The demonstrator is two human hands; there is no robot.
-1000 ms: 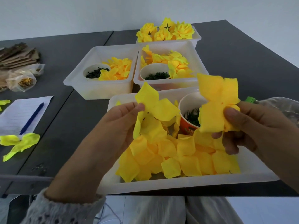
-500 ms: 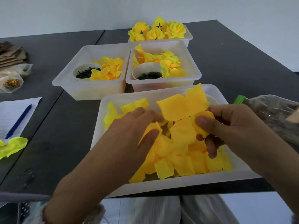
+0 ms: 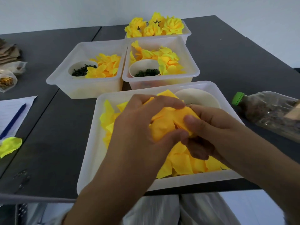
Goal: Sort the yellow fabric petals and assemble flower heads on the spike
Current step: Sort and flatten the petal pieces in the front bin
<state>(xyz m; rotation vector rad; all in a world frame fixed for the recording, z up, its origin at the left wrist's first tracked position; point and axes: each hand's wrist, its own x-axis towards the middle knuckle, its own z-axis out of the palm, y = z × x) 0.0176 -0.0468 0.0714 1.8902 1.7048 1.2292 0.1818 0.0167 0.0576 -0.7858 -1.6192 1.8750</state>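
Over the near white tray [image 3: 90, 153], at the centre of the view: left hand [image 3: 139, 132] and right hand [image 3: 212, 127] pressed together, fingers of both clenched around one bunch of yellow fabric petals [image 3: 167, 122], thumbs pinching it from below. Beneath them, filling the tray from 9 o'clock round to 5 o'clock, a loose heap of unsorted petals [image 3: 183, 161]. At 1 o'clock inside the same tray, a paper cup [image 3: 199, 98], contents mostly hidden behind the hands.

Further out at 11 o'clock, a second tray [image 3: 65, 75] with smaller petals and a cup of dark green pieces [image 3: 81, 72]; at 12 o'clock, a third tray [image 3: 191, 62] holding the same pairing. Beyond that, at the far 12 o'clock, a fourth tray [image 3: 186, 32] with several finished flower heads [image 3: 154, 25].

No spike visible anywhere; possibly concealed inside the clasped petals, cannot tell.

Judging by this: some heads completed, two trays of sorted stock ready, but a large pile left to sort and many more heads to assemble. Early to middle of the job, most likely.

At 3 o'clock, a plastic bottle [image 3: 267, 112] lying on its side; at 9 o'clock, a pen [image 3: 13, 119] on paper.
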